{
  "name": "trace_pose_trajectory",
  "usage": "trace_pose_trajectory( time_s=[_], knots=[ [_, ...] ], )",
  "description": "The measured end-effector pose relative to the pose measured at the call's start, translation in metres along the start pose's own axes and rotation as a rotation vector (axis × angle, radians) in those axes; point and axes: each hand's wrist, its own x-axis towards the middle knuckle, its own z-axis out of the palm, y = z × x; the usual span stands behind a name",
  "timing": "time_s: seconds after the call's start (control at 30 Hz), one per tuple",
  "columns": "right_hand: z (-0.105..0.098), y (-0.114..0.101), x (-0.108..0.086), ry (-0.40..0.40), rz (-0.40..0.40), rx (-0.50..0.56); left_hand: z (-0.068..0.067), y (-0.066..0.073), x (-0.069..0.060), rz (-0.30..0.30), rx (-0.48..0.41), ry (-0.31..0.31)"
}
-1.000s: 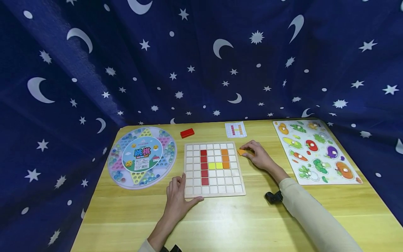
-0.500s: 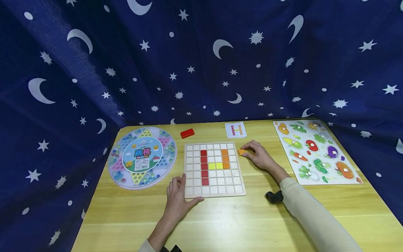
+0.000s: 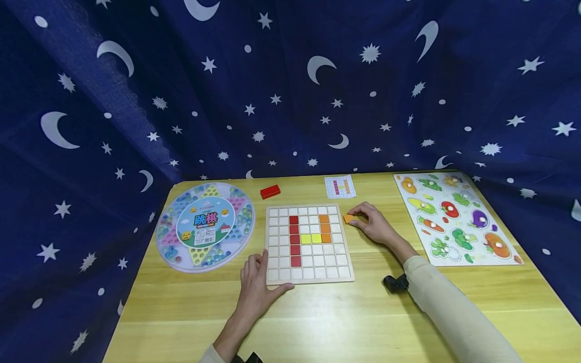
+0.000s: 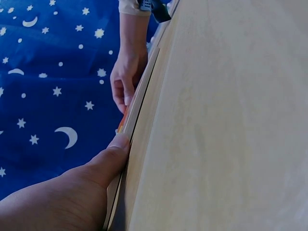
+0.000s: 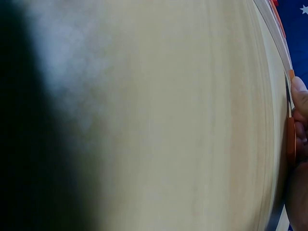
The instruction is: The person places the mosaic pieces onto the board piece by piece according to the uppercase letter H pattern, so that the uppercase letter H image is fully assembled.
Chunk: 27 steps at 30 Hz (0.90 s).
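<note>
A wooden grid board (image 3: pixel 320 260) lies mid-table, its white squares holding a column of several red tiles (image 3: pixel 295 250), two yellow tiles (image 3: pixel 310 238) and three orange tiles (image 3: pixel 324 228). My left hand (image 3: pixel 255 287) rests at the near left corner, thumb along the front edge and index finger at the left side. In the left wrist view the thumb (image 4: pixel 113 159) touches the board's edge. Just right of the board, my right hand (image 3: pixel 374 224) pinches a small orange tile (image 3: pixel 348 219) at the fingertips. Another orange piece (image 5: pixel 291 142) shows by the palm in the right wrist view.
A round Chinese checkers set (image 3: pixel 169 212) lies to the left. Behind the grid board are a red block (image 3: pixel 270 191) and a printed pattern card (image 3: pixel 340 187). A vegetable puzzle board (image 3: pixel 442 257) lies to the right. A starry curtain (image 3: pixel 290 91) hangs behind the table.
The orange tile at my right fingertips has turned slightly, and the orange piece seen under that hand earlier is now hidden in the head view. Both hands stay nearly still.
</note>
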Motion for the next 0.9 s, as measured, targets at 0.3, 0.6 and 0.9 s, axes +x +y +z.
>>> trace_pose_trajectory(
  time_s=[0.3, 0.6, 0.9],
  knots=[
    [0.002, -0.001, 0.000, 0.021, 0.028, 0.037, 0.000, 0.000, 0.002, 0.009, -0.004, 0.004],
    [0.009, -0.016, -0.008, 0.065, -0.127, 0.038, -0.001, 0.001, 0.001, -0.014, -0.015, -0.004],
    [0.029, -0.048, -0.029, -0.054, -0.243, 0.065, 0.000, -0.001, 0.000, -0.007, -0.007, -0.005]
  ],
)
